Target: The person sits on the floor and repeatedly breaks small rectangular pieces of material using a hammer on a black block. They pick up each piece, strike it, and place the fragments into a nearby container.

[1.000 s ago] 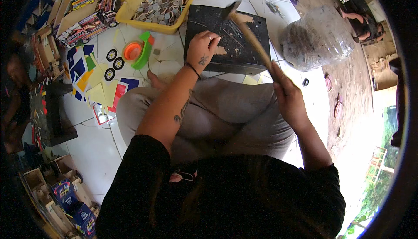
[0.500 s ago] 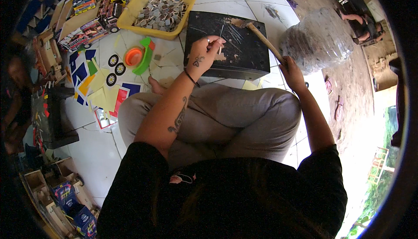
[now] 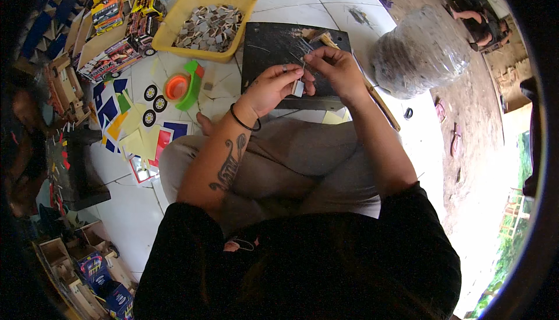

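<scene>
Over the near part of a black box point(image 3: 271, 43), my two hands meet, both closed. My left hand point(image 3: 273, 87) grips a small flat square piece point(image 3: 298, 89), pale grey on its face, between thumb and fingers. The fingertips of my right hand point(image 3: 339, 71) pinch a thin nail point(image 3: 304, 62) standing at that piece's upper edge; its lower end is hidden by my fingers. A wooden-handled hammer point(image 3: 382, 109) rests on the box's right side, partly covered by my right hand and forearm. Several loose nails point(image 3: 300, 45) lie on the box top.
Beyond the box at left, a yellow tub point(image 3: 249, 6) holds many similar small squares. Nearer are a green tape dispenser point(image 3: 191, 90) with an orange ring, toy wheels point(image 3: 155, 103) and coloured sheets point(image 3: 134, 139). Toy trucks point(image 3: 110, 55) stand far left; a plastic-wrapped bundle point(image 3: 419, 55) sits right.
My right hand has let go of the hammer, which now lies at the box's right side, and has come over to my left hand, pinching a nail. My left hand has lowered slightly.
</scene>
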